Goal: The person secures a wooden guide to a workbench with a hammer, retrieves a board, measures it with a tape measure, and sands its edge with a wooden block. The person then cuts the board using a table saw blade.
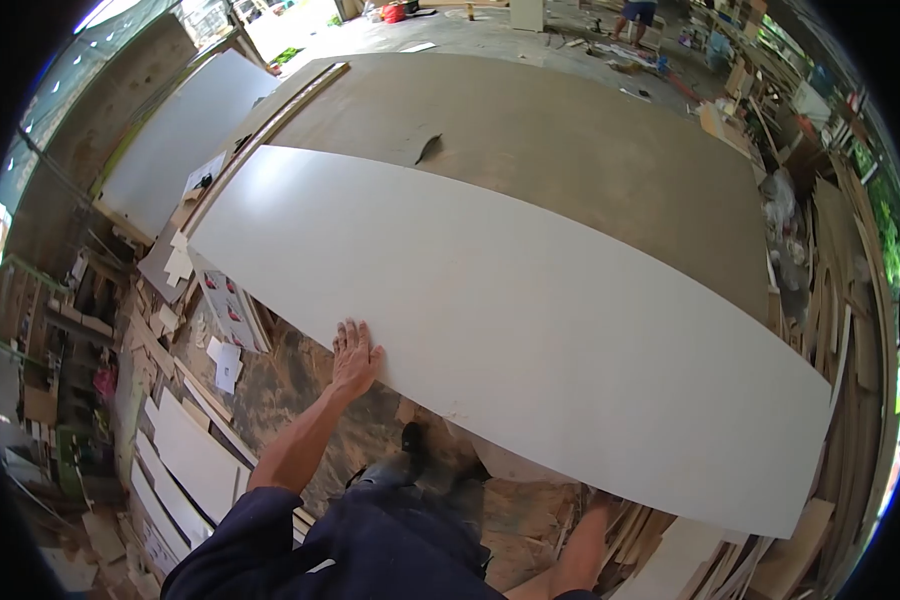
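A long white board (pixel 540 320) lies flat across a larger brown work surface (pixel 570 140), its near edge facing my body. My left hand (pixel 354 358) rests palm down on that near edge, left of the middle, with its fingers stretched out and slightly spread. Farther right, my right hand (pixel 599 502) meets the same edge from below, where the board hides its fingers. Beyond the board, a small dark curved object (pixel 430 148) lies on the brown surface; its kind is unclear.
A wooden strip (pixel 295 105) runs along the left end of the work surface. White panels (pixel 185 455) and offcuts lie at lower left. Stacked wood strips (pixel 840 290) line the right side. Another person (pixel 635 20) is in the far background.
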Tool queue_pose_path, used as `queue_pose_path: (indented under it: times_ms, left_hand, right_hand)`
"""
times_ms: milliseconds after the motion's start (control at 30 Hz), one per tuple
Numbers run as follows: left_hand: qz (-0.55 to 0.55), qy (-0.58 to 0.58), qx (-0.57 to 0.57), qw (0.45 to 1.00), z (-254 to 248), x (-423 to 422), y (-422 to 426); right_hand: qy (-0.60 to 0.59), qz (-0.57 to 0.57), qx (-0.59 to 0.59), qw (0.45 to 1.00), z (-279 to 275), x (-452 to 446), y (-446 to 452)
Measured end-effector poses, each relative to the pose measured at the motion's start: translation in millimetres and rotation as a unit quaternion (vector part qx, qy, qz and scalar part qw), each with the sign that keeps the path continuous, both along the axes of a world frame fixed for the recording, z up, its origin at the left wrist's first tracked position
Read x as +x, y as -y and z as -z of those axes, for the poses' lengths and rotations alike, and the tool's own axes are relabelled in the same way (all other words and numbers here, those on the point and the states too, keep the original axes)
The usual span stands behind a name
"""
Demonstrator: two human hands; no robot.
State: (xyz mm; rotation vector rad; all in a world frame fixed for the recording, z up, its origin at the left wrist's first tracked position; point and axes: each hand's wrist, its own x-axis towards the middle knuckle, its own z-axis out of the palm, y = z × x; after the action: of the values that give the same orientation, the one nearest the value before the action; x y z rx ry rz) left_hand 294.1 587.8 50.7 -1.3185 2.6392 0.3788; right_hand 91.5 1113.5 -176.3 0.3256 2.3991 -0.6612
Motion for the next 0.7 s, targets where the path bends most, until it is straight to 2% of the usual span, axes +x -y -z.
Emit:
queue_pose_path:
  times_ms: [100, 167, 267, 333, 400, 467, 500, 567, 633, 700]
  left_hand:
    - [0.027, -0.012, 0.012, 0.999, -14, 9, 6]
    - [0.042, -0.016, 0.023, 0.999, -25, 19, 18]
    - [0.087, -0.028, 0.063, 0.994, -39, 41, 50]
    - [0.052, -0.035, 0.061, 0.996, -44, 60, 78]
    - [0.065, -0.032, 0.062, 0.995, -34, 83, 121]
    - [0.082, -0.031, 0.060, 0.994, -30, 98, 161]
    - [0.107, -0.022, 0.067, 0.992, -33, 104, 180]
    - [0.144, -0.012, 0.067, 0.987, -40, 115, 224]
    - [0.204, 0.085, 0.042, 0.974, -46, 121, 270]
    - [0.208, 0.102, 0.024, 0.973, -50, 132, 310]
  right_hand:
    - [0.055, -0.277, -0.001, 0.959, -9, 27, 48]
    - [0.039, -0.408, -0.127, 0.903, -32, 63, 99]
    - [-0.112, -0.496, -0.353, 0.785, -164, 126, 195]
    - [-0.164, -0.524, -0.388, 0.741, -214, 139, 255]
    - [-0.245, -0.513, -0.378, 0.730, -226, 141, 312]
    - [-0.294, -0.549, -0.291, 0.726, -250, 127, 363]
    - [-0.302, -0.545, -0.286, 0.728, -253, 122, 384]
    - [-0.355, -0.595, -0.094, 0.715, -250, 111, 421]
    - [-0.301, -0.606, -0.021, 0.736, -225, 105, 437]
    - [-0.246, -0.630, 0.113, 0.728, -250, 113, 450]
